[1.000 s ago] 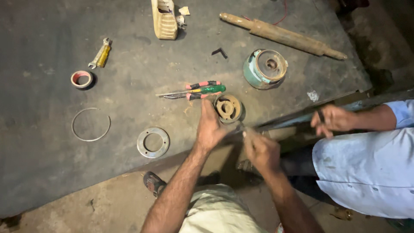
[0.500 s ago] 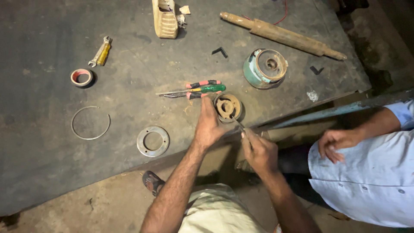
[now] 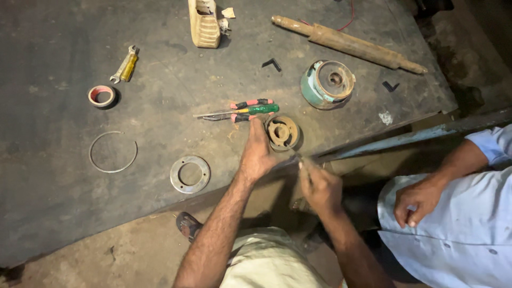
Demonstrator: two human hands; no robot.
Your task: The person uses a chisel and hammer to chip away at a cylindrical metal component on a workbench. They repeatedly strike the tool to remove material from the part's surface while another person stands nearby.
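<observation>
Round brass-coloured part (image 3: 282,132) sits at the near edge of the dark steel work surface (image 3: 64,213), just right of your left hand (image 3: 257,154). That hand lies against its left side, fingers pressed to it rather than wrapped round, so it is only steadied, not clamped. Your right hand (image 3: 319,186) is closed around the handle of a thin tool (image 3: 293,153) whose tip angles up into the part's near rim.

If you lever hard, I'd judge the tip could skid off the rim and jab toward your left fingers, which lie close to its line. The part is also near the drop-off; a sideways shove may slide it over the edge onto your sandalled foot (image 3: 188,224) below. The screwdrivers and pliers (image 3: 240,111) lie just beyond the part, almost touching your fingertips, and a jolt could knock them rolling.

Another person's hand (image 3: 418,198) rests on a knee to the right, well apart from the tool, though a flung part might reach that way.
</observation>
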